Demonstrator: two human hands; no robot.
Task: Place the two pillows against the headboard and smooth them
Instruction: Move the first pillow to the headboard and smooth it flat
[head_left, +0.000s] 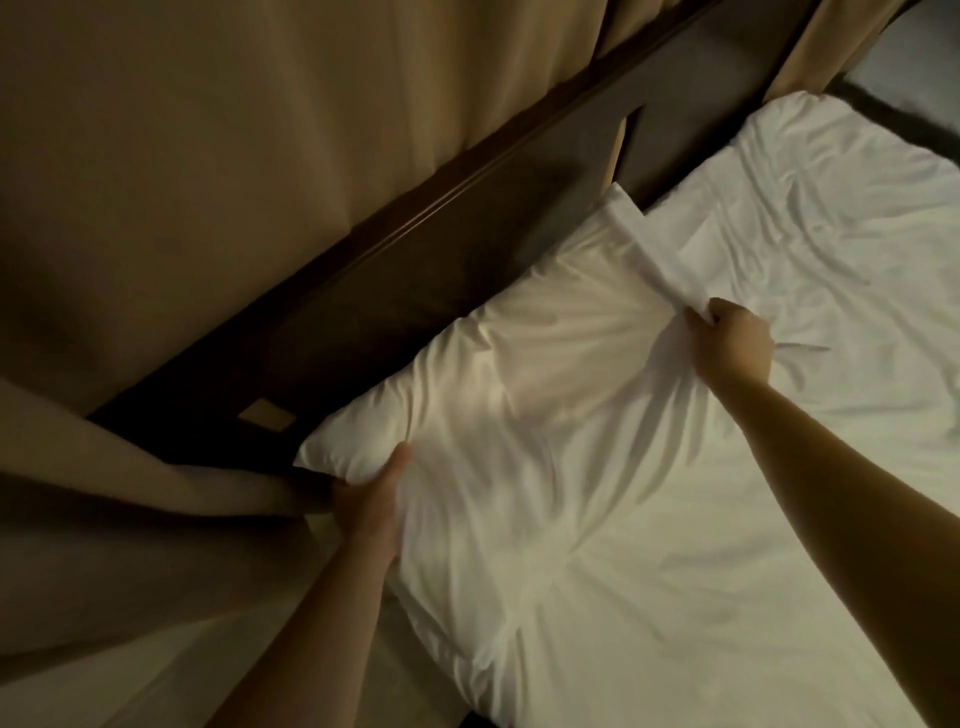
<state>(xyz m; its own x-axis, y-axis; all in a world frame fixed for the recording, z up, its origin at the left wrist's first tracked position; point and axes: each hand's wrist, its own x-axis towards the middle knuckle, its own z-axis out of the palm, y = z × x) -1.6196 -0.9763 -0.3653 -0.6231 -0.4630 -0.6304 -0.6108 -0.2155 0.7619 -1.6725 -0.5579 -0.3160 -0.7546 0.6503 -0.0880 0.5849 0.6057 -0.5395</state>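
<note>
A white pillow (509, 364) lies on the bed with its long side against the dark wooden headboard (415, 270). My left hand (371, 499) grips its near left corner, thumb on top. My right hand (732, 338) pinches the loose flap of the pillowcase at the pillow's right end and holds it taut. Only this one pillow is clearly told apart from the bedding; a second one is not distinguishable.
A crumpled white sheet or duvet (810, 218) covers the bed to the right and below. Beige curtains (182, 130) hang behind the headboard, and a fold of curtain (130, 483) drapes at the left next to my left hand.
</note>
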